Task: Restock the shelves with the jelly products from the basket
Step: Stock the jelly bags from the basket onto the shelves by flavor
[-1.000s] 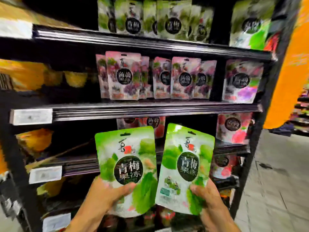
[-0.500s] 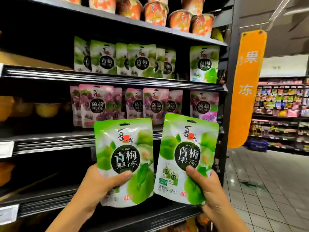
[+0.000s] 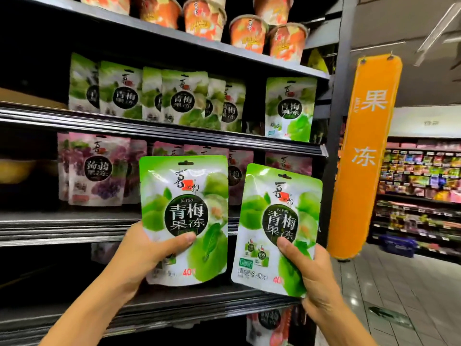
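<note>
I hold two green plum jelly pouches upright in front of the shelves. My left hand [image 3: 139, 255] grips the left green pouch [image 3: 184, 196] at its lower edge, thumb across the front. My right hand [image 3: 311, 275] grips the right green pouch [image 3: 279, 208] the same way. Both pouches hang at the height of the purple grape jelly pouches [image 3: 97, 171]. One shelf higher stands a row of matching green pouches [image 3: 182, 98], with a single one [image 3: 289, 108] at the right end. The basket is out of view.
Orange jelly cups [image 3: 249, 31] line the top shelf. A gap lies between the green row and the single green pouch on the shelf [image 3: 159, 131]. An orange hanging sign [image 3: 364, 156] marks the shelf's right end; an aisle with tiled floor [image 3: 399, 295] opens beyond.
My view has tilted upward, bringing the green-pouch shelf and the orange cups into sight. Both hands have raised their pouches a little while keeping the same grip.
</note>
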`<state>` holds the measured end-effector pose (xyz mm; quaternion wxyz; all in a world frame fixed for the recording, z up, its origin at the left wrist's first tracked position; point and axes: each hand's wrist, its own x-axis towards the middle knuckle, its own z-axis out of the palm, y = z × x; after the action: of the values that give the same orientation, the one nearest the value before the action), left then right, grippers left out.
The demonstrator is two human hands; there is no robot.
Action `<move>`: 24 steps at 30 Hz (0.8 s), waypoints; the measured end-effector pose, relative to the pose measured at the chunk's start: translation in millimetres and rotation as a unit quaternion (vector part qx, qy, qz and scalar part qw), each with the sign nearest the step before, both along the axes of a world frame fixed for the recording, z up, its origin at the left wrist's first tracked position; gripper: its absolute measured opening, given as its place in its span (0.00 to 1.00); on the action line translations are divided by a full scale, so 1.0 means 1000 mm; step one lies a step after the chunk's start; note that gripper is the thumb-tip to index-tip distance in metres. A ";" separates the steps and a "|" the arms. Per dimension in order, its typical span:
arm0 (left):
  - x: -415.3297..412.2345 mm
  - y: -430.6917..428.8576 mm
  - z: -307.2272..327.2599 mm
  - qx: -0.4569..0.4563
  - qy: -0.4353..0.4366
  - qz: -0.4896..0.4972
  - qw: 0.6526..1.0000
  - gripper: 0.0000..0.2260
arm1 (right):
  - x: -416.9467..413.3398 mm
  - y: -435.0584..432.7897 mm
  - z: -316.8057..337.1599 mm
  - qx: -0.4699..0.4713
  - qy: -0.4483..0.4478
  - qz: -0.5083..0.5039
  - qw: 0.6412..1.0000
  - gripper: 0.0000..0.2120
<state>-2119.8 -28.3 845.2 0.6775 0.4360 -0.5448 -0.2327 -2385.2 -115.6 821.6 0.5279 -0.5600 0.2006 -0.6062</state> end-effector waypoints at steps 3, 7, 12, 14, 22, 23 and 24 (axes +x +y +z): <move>-0.009 -0.013 0.002 -0.004 0.005 -0.002 1.000 0.20 | -0.007 -0.020 -0.001 -0.005 0.015 -0.002 1.000 0.29; -0.013 -0.020 0.001 0.012 0.014 -0.014 1.000 0.19 | -0.013 -0.039 -0.008 0.009 0.019 -0.011 1.000 0.22; -0.007 -0.022 0.005 0.024 0.006 -0.003 1.000 0.19 | -0.007 -0.052 -0.012 0.020 0.016 -0.042 0.999 0.21; -0.004 -0.022 0.005 0.030 0.009 -0.006 0.999 0.23 | -0.004 -0.058 -0.009 0.018 0.016 -0.052 0.998 0.24; 0.008 -0.018 0.010 0.030 -0.008 -0.008 0.999 0.20 | 0.004 -0.068 0.005 -0.002 -0.008 -0.046 0.999 0.22; 0.010 -0.018 0.013 0.027 -0.010 -0.007 1.000 0.20 | 0.005 -0.068 0.011 -0.012 -0.013 -0.046 0.999 0.22; 0.010 -0.019 0.018 0.024 -0.011 -0.005 1.000 0.20 | 0.006 -0.068 0.018 -0.023 -0.016 -0.048 0.998 0.23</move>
<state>-2109.4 -47.6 862.7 0.6598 0.4515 -0.5486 -0.2445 -2379.5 -183.9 839.7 0.4883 -0.5517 0.2047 -0.6445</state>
